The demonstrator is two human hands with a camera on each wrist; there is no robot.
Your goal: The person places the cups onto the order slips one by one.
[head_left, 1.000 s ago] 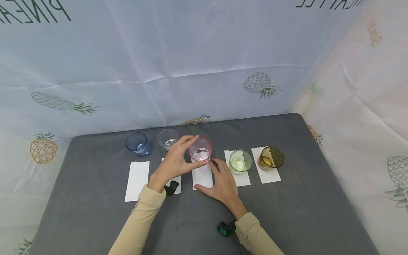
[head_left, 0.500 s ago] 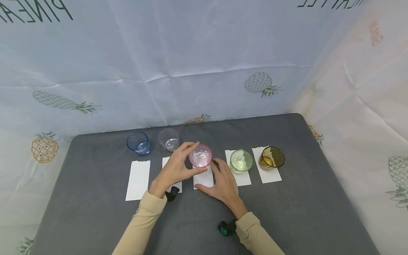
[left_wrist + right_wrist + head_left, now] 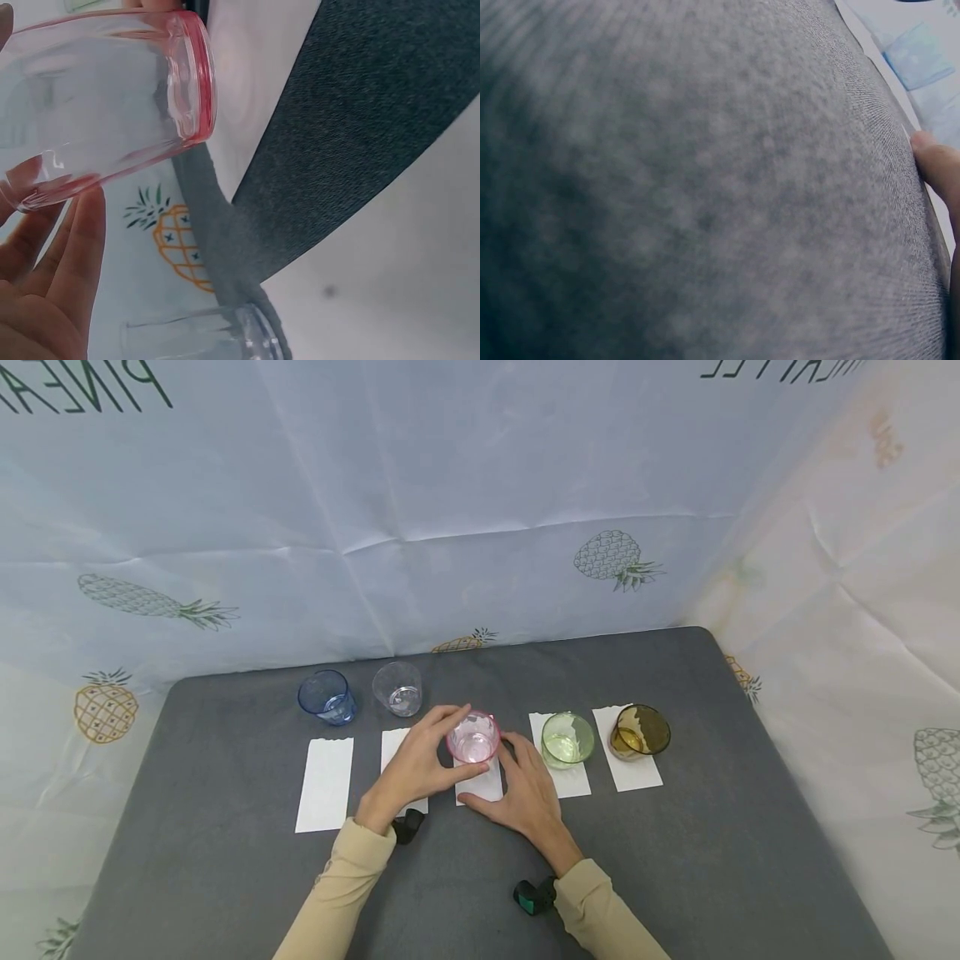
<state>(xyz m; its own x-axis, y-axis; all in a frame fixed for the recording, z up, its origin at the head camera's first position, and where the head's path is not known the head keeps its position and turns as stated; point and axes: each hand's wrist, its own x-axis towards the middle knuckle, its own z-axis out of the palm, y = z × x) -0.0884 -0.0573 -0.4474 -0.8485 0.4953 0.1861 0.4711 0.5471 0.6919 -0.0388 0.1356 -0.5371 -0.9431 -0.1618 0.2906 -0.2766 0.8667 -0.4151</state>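
Observation:
In the head view my left hand (image 3: 422,762) grips a clear glass with a pink tint (image 3: 474,739) near its rim, thumb on the near side and fingers on the far side. The glass overlaps the upper part of the middle white paper strip (image 3: 478,787). From the left wrist, the pink glass (image 3: 105,97) shows its thick base close by white paper (image 3: 259,67). My right hand (image 3: 522,792) rests at the strip's right side, fingers loosely bent, fingertips right at the glass and thumb reaching over the paper. The right wrist view shows that thumb (image 3: 939,169) by the strip.
A blue glass (image 3: 327,697) and a colourless glass (image 3: 398,689) stand at the back left, behind two paper strips (image 3: 325,785). On the right, a green glass (image 3: 567,739) and an amber glass (image 3: 638,730) stand on strips. Pineapple-print cloth (image 3: 465,460) hangs behind the grey table (image 3: 720,827).
My left hand has brought the pink glass toward me, from the strip's far end further onto it. The right hand has hardly moved.

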